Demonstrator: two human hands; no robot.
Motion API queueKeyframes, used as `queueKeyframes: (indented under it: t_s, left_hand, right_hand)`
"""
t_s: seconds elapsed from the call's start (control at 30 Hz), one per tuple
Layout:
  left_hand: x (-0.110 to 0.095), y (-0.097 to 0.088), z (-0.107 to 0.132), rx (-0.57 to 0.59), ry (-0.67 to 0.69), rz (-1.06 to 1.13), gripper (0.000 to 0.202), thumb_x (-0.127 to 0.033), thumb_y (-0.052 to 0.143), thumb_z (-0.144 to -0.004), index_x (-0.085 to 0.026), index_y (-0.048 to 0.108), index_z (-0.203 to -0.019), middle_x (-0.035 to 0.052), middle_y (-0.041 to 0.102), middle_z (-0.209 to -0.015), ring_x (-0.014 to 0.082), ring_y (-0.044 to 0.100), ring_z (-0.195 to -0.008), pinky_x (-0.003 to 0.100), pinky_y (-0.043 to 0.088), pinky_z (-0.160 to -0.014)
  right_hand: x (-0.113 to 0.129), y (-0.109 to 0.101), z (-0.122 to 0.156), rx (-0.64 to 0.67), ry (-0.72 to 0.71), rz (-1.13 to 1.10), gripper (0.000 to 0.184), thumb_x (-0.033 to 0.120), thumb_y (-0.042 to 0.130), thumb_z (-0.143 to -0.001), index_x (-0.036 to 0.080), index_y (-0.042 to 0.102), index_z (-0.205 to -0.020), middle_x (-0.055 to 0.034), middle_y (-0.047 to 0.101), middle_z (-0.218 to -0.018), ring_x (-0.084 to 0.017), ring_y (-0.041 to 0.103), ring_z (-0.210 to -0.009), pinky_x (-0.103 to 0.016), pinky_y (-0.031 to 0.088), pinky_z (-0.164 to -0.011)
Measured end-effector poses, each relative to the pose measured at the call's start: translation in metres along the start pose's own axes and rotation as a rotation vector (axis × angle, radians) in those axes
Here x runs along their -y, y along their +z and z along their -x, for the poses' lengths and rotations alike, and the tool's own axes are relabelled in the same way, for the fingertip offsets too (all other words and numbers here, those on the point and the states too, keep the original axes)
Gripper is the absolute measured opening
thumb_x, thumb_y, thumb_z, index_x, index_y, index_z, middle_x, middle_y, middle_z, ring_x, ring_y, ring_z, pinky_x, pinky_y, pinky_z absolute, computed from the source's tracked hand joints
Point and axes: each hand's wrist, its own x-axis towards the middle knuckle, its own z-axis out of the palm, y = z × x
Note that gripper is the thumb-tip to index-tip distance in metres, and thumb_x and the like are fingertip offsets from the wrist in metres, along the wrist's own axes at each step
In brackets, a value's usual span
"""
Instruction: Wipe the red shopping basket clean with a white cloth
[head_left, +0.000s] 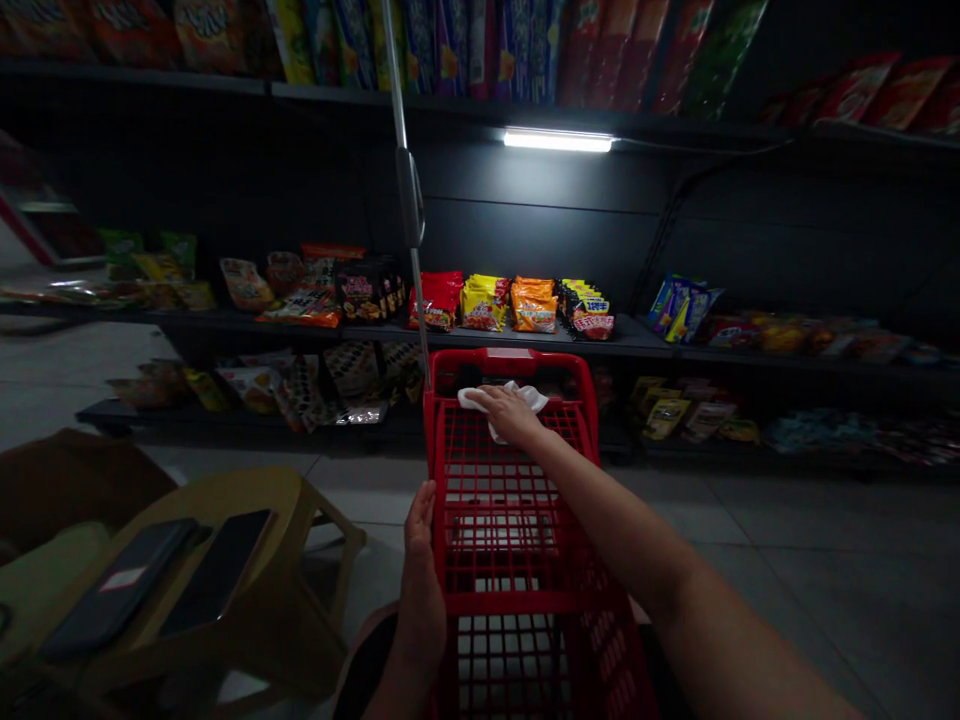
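A red plastic wire-grid shopping cart [510,520] stands directly in front of me, its far rim at the top of the view. My right hand [508,413] lies on that far rim, pressing a white cloth [534,398] against the red plastic. The cloth bunches out on both sides of my palm. My left hand [421,590] wraps around the near left side wall of the cart, with the fingers pointing up. A metal pole [409,190] rises from the cart's far left corner.
Dark store shelves [525,340] hold snack packets [484,303] beyond the cart, under a lit strip lamp [559,140]. At the left, a beige plastic stool [300,520] holds a black phone [217,570] and a dark wallet [116,590]. Grey floor tiles [825,560] spread to the right.
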Motion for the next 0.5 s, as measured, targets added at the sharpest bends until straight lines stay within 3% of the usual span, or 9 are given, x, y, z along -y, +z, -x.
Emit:
queueKeyframes:
  t_s: [0.17, 0.27, 0.37, 0.5]
  left_hand:
    - [0.004, 0.0, 0.002, 0.001, 0.003, -0.061, 0.07, -0.068, 0.035, -0.091, -0.025, 0.043, -0.146, 0.0089, 0.041, -0.156, 0.0271, 0.037, -0.144, 0.046, 0.032, -0.12]
    - [0.004, 0.002, 0.005, 0.014, 0.009, -0.08, 0.07, -0.068, 0.034, -0.092, -0.025, 0.042, -0.146, 0.0093, 0.042, -0.155, 0.0281, 0.04, -0.143, 0.046, 0.037, -0.118]
    - [0.001, 0.003, 0.009, 0.048, 0.003, -0.1, 0.069, -0.068, 0.034, -0.092, -0.025, 0.044, -0.145, 0.0095, 0.044, -0.153, 0.0285, 0.042, -0.141, 0.047, 0.037, -0.117]
    - [-0.004, 0.002, 0.012, 0.075, 0.015, -0.167, 0.069, -0.069, 0.035, -0.092, -0.024, 0.048, -0.142, 0.0102, 0.049, -0.149, 0.0287, 0.042, -0.141, 0.047, 0.036, -0.117]
  right_hand:
    - [-0.056, -0.014, 0.043, -0.066, 0.136, 0.023, 0.055, 0.01, 0.045, -0.093, 0.029, 0.047, -0.145, -0.0088, 0.054, -0.142, -0.023, 0.049, -0.127, -0.041, 0.034, -0.107]
    - [-0.077, -0.018, 0.066, -0.108, 0.196, 0.012, 0.053, 0.01, 0.046, -0.094, 0.026, 0.048, -0.145, -0.0104, 0.054, -0.141, -0.022, 0.049, -0.128, -0.038, 0.037, -0.105]
    - [-0.075, -0.021, 0.086, -0.171, 0.215, -0.005, 0.054, 0.007, 0.045, -0.092, 0.023, 0.049, -0.144, -0.0107, 0.051, -0.145, -0.021, 0.047, -0.13, -0.036, 0.037, -0.107]
    - [-0.046, -0.028, 0.123, -0.182, 0.192, -0.06, 0.043, 0.014, 0.045, -0.096, 0.026, 0.056, -0.136, -0.0057, 0.05, -0.147, -0.019, 0.05, -0.128, -0.033, 0.038, -0.107]
